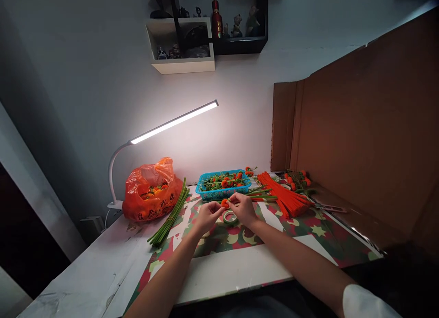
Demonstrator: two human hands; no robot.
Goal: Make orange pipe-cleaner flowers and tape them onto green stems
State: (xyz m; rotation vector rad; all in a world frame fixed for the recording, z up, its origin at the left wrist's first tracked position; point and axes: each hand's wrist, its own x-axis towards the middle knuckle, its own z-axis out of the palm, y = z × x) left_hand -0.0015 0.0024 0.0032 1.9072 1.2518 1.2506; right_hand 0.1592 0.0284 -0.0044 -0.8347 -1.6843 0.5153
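Observation:
In the middle of the table my left hand [208,215] and my right hand [243,208] come together with fingers pinched. Between their fingertips is a small fluffy orange flower [224,203], partly covered by the fingers. My right fingers are pressed around its right side, and what else they grip is hidden. Just below the hands lies a roll of pale green tape [230,217]. Right behind them stands a blue plastic basket [222,195] holding orange flowers with green stems. Several green stems [262,197] lie to the right of my right hand.
On the left are a red plastic bag [137,203] of orange pieces, a bundle of green stems [168,224] and a lit lamp [174,122]. To the right lie orange strips [286,199], scissors [331,208] and more orange flowers [298,177] beside a cardboard wall [360,126].

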